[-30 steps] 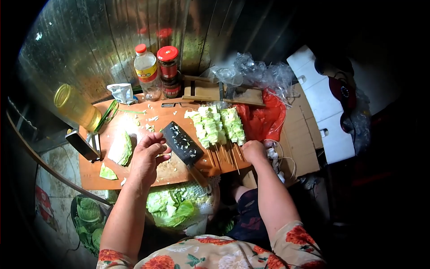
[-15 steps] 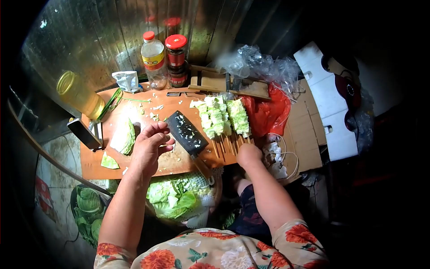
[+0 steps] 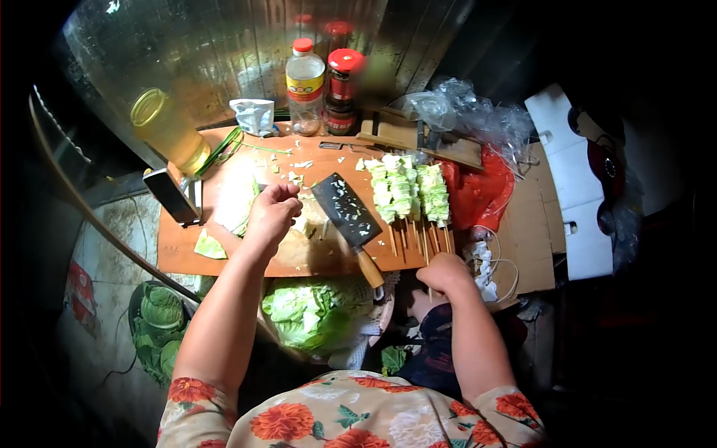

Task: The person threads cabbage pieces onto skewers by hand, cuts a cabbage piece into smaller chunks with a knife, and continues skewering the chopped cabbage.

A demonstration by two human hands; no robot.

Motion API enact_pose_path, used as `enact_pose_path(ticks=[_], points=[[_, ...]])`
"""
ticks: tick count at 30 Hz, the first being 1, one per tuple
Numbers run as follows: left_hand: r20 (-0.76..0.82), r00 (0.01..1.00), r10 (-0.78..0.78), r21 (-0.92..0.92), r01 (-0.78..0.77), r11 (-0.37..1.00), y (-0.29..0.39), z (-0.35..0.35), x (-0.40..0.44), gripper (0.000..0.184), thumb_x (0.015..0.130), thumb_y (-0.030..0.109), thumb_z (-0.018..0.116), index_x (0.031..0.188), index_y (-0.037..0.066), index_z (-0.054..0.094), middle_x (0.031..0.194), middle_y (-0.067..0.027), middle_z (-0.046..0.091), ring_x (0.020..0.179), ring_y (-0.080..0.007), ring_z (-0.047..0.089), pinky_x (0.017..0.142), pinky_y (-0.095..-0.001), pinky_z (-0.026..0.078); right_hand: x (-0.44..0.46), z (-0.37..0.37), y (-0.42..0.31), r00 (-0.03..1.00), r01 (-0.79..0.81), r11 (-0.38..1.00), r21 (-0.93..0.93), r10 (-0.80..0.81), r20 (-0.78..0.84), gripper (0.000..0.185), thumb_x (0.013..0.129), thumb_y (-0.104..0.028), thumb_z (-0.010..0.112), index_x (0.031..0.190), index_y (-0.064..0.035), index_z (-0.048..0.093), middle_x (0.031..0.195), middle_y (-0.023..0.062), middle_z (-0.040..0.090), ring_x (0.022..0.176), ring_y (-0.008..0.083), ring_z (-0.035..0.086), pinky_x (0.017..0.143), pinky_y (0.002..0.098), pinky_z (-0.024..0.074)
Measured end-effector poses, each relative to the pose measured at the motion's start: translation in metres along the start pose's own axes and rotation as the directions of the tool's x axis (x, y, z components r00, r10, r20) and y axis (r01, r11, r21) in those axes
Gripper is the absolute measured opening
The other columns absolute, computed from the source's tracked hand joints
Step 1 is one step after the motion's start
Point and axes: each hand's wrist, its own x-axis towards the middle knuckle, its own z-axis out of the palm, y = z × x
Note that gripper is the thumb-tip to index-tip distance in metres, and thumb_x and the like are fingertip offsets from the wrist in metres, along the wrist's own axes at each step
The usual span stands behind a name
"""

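Note:
My left hand point(image 3: 275, 214) hovers over the cutting board point(image 3: 175, 243) with its fingers curled together; whatever they hold, if anything, is hidden. Beside it lies a cut cabbage wedge point(image 3: 245, 201), partly behind the hand. My right hand point(image 3: 447, 273) is closed at the board's front edge, around what looks like a thin wooden skewer, near the stick ends of the cabbage skewers point(image 3: 396, 187). Several of these lie side by side, their leaves folded and threaded at the far end. Between my hands rests a cleaver point(image 3: 346, 210) with cabbage bits on its blade.
A bowl of cabbage leaves point(image 3: 310, 317) sits below the board, and whole cabbages point(image 3: 160, 321) stand lower left. Along the back are a yellow jar point(image 3: 168, 134), a bottle point(image 3: 305, 89), red-lidded jars point(image 3: 342, 89) and a wooden slicer point(image 3: 418, 138). A phone point(image 3: 172, 196) stands at left.
The whole scene has shifted right in view. My left hand's fingers, earlier more spread, are now curled closer together. My right hand has drawn slightly toward my body.

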Motion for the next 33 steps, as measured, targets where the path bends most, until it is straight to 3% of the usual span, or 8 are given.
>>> enact_pose_path(ticks=[7,12,21,24,25,26,27,33], points=[[0.037,0.999,-0.003,0.796,-0.028,0.605,-0.072,-0.018,0.039,0.034,0.083,0.02,0.062,0.112,0.003,0.065,0.107,-0.0203,0.066,0.101,-0.034,0.063,0.09,-0.0376,0.048,-0.019,-0.011,0.032,0.972,0.168,0.98,0.107,-0.146,-0.186,0.037,0.067,-0.025,0.054,0.081,0.0061,0.068,0.081,0.0297,0.063,0.083,0.0433,0.063,0.079,0.0438,0.0492],[0.027,0.999,0.021,0.871,-0.034,0.49,-0.071,-0.003,0.027,0.031,0.083,0.023,0.06,0.105,0.003,0.066,0.11,-0.0224,0.061,0.104,-0.0365,0.059,0.091,-0.04,0.047,-0.022,-0.001,0.02,0.694,0.621,0.73,0.285,-0.344,-0.632,0.022,0.072,-0.022,0.059,0.064,-0.002,0.055,0.062,0.02,0.058,0.059,0.0361,0.059,0.058,0.0425,0.0472],[0.03,0.994,0.108,0.806,-0.088,0.586,-0.07,0.009,0.02,0.027,0.073,0.019,0.069,0.086,-0.003,0.059,0.083,-0.0185,0.066,0.079,-0.0296,0.065,0.074,-0.037,0.051,-0.035,0.027,-0.048,0.584,0.801,0.55,0.236,-0.631,-0.511,0.017,0.075,-0.021,0.06,0.072,-0.0049,0.056,0.067,0.017,0.06,0.063,0.0374,0.059,0.059,0.0438,0.0477],[-0.004,1.0,0.026,0.681,-0.017,0.732,-0.061,0.007,0.018,0.022,0.078,0.014,0.068,0.091,0.0,0.058,0.082,-0.0125,0.065,0.076,-0.0233,0.065,0.069,-0.0339,0.053,-0.042,0.035,-0.059,0.649,0.761,0.562,0.325,-0.671,-0.358,0.016,0.074,-0.02,0.061,0.071,-0.0049,0.055,0.068,0.0179,0.059,0.064,0.0373,0.059,0.06,0.0435,0.0475],[0.018,0.997,-0.069,0.263,0.062,0.963,-0.054,0.004,0.017,0.019,0.08,0.012,0.066,0.094,0.003,0.057,0.084,-0.0097,0.065,0.076,-0.0206,0.065,0.068,-0.0322,0.053,-0.043,0.037,-0.061,0.629,0.776,0.537,0.33,-0.698,-0.344,0.016,0.074,-0.02,0.061,0.07,-0.005,0.054,0.067,0.0181,0.059,0.064,0.0372,0.059,0.06,0.0437,0.0471],[0.082,0.987,-0.138,-0.213,0.153,0.965,-0.048,0.0,0.018,0.017,0.083,0.009,0.065,0.097,0.005,0.056,0.085,-0.0069,0.065,0.075,-0.018,0.065,0.068,-0.0305,0.054,-0.045,0.039,-0.064,0.605,0.793,0.51,0.334,-0.725,-0.329,0.017,0.074,-0.02,0.061,0.069,-0.005,0.054,0.067,0.0183,0.058,0.064,0.0372,0.059,0.06,0.0439,0.0466],[0.184,0.98,-0.069,-0.36,0.132,0.924,-0.041,-0.007,0.021,0.019,0.086,0.006,0.062,0.103,0.008,0.053,0.087,-0.0048,0.064,0.075,-0.0172,0.065,0.069,-0.031,0.055,-0.047,0.039,-0.067,0.608,0.789,0.512,0.339,-0.727,-0.318,0.019,0.074,-0.021,0.06,0.067,-0.0046,0.052,0.066,0.0175,0.057,0.064,0.037,0.058,0.06,0.0442,0.0459],[-0.061,0.99,-0.125,-0.619,0.061,0.783,-0.013,-0.026,0.012,0.035,0.08,0.002,0.063,0.111,0.005,0.047,0.09,-0.0067,0.06,0.082,-0.0231,0.067,0.076,-0.0344,0.057,-0.05,0.039,-0.077,0.578,0.813,0.493,0.309,-0.741,-0.34,0.016,0.076,-0.02,0.059,0.072,-0.005,0.055,0.066,0.0164,0.058,0.065,0.036,0.059,0.061,0.0432,0.0463]])
